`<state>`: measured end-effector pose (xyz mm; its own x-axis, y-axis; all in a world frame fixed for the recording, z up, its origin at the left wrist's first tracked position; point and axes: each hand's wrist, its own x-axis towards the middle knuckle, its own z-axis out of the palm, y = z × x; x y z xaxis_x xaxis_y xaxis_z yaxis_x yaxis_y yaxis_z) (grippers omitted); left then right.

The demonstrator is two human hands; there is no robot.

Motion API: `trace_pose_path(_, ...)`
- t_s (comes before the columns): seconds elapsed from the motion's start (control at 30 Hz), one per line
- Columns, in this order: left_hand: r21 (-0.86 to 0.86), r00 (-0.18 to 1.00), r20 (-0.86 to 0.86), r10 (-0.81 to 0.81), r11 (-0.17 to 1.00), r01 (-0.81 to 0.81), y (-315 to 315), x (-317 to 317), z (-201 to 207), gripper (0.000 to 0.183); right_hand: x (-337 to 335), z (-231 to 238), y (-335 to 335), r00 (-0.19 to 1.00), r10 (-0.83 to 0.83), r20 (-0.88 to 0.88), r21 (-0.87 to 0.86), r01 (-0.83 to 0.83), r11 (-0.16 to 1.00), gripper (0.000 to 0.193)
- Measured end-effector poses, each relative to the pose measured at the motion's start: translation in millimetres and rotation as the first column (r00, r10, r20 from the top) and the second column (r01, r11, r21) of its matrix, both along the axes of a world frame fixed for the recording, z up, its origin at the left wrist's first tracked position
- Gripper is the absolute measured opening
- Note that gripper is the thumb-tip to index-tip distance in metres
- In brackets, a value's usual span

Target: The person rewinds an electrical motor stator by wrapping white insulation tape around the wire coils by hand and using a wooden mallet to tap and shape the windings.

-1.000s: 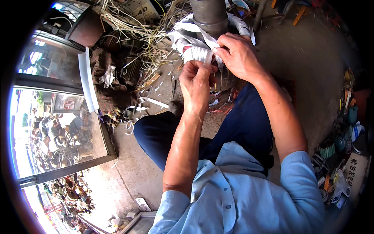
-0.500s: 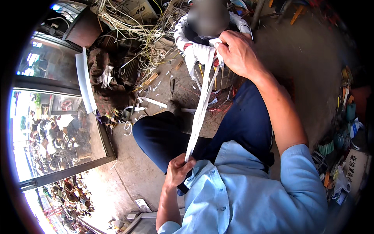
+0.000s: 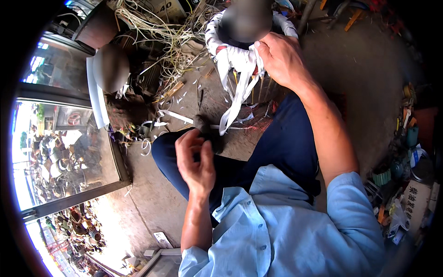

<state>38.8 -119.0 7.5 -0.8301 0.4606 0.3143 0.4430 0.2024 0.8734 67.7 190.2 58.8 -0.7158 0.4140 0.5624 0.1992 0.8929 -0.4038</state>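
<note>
Ahead of me stands a ring-shaped winding (image 3: pixel 212 37) wrapped in white tape, with red showing at its near edge. My right hand (image 3: pixel 284 60) is at the ring's near right side, fingers closed on the white tape, whose pinched part they partly hide. From there the long loose tape (image 3: pixel 239 104) hangs in loops toward the floor between my knees. My left hand (image 3: pixel 195 161) is raised over my left knee, fingers loosely bent and apart, with nothing in it. It is clear of the tape.
Tangled pale wire (image 3: pixel 157 34) lies at the far left, beside dark cloth (image 3: pixel 127 108). White scraps and a strip (image 3: pixel 177 115) litter the floor. A glass-paned frame (image 3: pixel 76 196) stands at left. Tools, containers and a printed carton (image 3: pixel 417 196) line the right side.
My left hand has let go of the tape's end and moved up and forward. The stretched tape has gone slack and dropped into loops. My right hand stays at the ring.
</note>
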Motion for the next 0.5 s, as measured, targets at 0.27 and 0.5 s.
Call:
trace_pose_path(0.27, -0.028, 0.862, -0.498, -0.099, 0.995, 0.098, 131.6, 10.2, -10.1, 0.042, -1.0, -0.6, -2.9, 1.0, -0.018, 0.006, 0.04, 0.018, 0.999, 0.025)
trace_pose_path(0.5, -0.056, 0.966, -0.258, 0.002, 0.998, -0.017, 154.0, -25.0, 0.1, 0.019, 0.6, -2.1, -3.9, 1.0, -0.018, 0.002, 0.051, 0.018, 0.999, 0.02)
